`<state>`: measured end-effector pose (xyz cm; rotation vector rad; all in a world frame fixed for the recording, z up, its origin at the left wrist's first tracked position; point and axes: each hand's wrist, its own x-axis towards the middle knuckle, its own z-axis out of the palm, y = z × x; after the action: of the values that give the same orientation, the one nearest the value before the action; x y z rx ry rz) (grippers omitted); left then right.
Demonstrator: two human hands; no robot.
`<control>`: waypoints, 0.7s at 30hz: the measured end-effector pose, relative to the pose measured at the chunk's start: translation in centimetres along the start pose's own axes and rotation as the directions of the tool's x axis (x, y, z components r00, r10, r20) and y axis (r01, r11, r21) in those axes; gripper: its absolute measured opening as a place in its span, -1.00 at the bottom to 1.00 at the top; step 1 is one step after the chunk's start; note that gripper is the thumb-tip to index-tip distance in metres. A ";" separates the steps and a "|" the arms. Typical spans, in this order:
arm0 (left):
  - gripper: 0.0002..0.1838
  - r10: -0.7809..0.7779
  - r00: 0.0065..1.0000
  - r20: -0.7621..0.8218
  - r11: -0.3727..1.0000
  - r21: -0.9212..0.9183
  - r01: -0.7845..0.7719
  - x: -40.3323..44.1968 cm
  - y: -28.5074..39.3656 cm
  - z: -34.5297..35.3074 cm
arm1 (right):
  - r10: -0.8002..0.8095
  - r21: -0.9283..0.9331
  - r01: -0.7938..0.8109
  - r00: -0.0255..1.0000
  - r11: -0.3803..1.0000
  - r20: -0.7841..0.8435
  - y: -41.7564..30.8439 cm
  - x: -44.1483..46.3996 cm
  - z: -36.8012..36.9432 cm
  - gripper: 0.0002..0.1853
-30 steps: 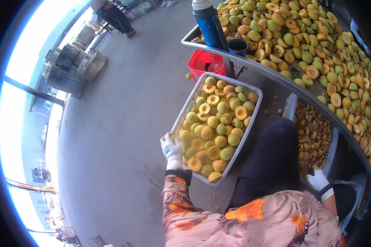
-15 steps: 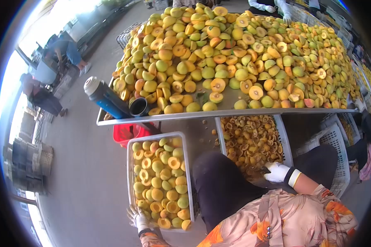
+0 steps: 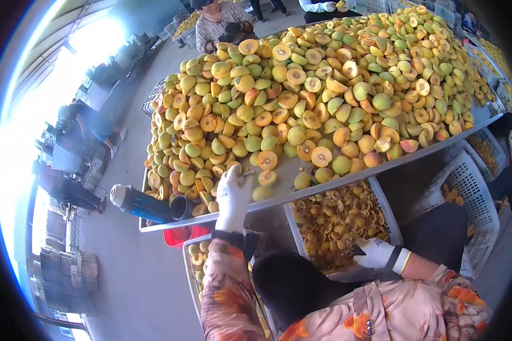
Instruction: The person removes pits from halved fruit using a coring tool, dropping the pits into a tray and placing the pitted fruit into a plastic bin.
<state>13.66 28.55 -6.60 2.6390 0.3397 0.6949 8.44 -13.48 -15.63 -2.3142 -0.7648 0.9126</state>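
My left hand, in a white glove, reaches over the metal table's near edge to the heap of peach halves. Its fingers are stretched out and apart, with the fingertips against the fruit. My right hand, also gloved, is low over the crate of brown-orange fruit scraps. Its fingers are curled, and a small dark tip shows beside them; what it belongs to is hidden. Below my left forearm, a crate of peach halves is partly covered by my sleeve.
A blue flask and a dark cup lie at the table's left corner, above a red bucket. White crates stand at my right. Across the table is a person with dark gloves; other people work farther left.
My left hand has moved up from the crate of peach halves to the heap on the table. My right hand stays by the scraps crate. The view has turned and shifted.
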 end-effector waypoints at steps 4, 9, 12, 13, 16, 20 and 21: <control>-0.48 -0.025 0.978 0.205 0.987 0.159 -0.008 5.6 2.8 5.2 | -0.018 0.059 0.018 1.000 0.998 -0.009 -0.3 -0.5 -1.2 -0.56; -0.56 0.122 0.987 0.103 0.960 0.239 -0.144 5.0 8.8 7.6 | -0.045 0.163 0.051 0.998 0.985 -0.040 -0.9 -1.1 -3.2 -0.57; -0.51 -0.093 0.932 0.350 0.994 0.081 0.069 4.9 10.6 10.1 | -0.098 0.161 0.112 0.991 0.981 -0.093 -0.4 -0.8 -2.4 -0.58; -0.51 -0.137 0.935 0.326 0.990 0.026 0.136 4.9 10.0 12.1 | -0.115 0.144 0.126 0.990 0.982 -0.079 0.0 -0.7 -2.0 -0.58; -0.53 -0.214 0.947 0.238 0.965 -0.102 0.244 5.0 10.5 15.1 | -0.152 0.195 0.172 0.982 0.966 -0.111 0.0 -1.1 -2.1 -0.58; -0.53 -0.262 0.948 0.179 0.946 -0.148 0.289 4.4 11.8 14.9 | -0.102 0.168 0.121 0.988 0.978 -0.115 -0.4 -1.7 -2.9 -0.62; -0.52 -0.239 0.958 0.156 0.950 -0.168 0.264 4.2 12.3 14.2 | -0.114 0.225 0.152 0.978 0.962 -0.174 -0.9 -1.9 -4.0 -0.63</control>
<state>26.16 14.52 -10.99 2.3923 0.5344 0.4407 9.93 -15.21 -11.74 -2.0702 -0.6941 0.7072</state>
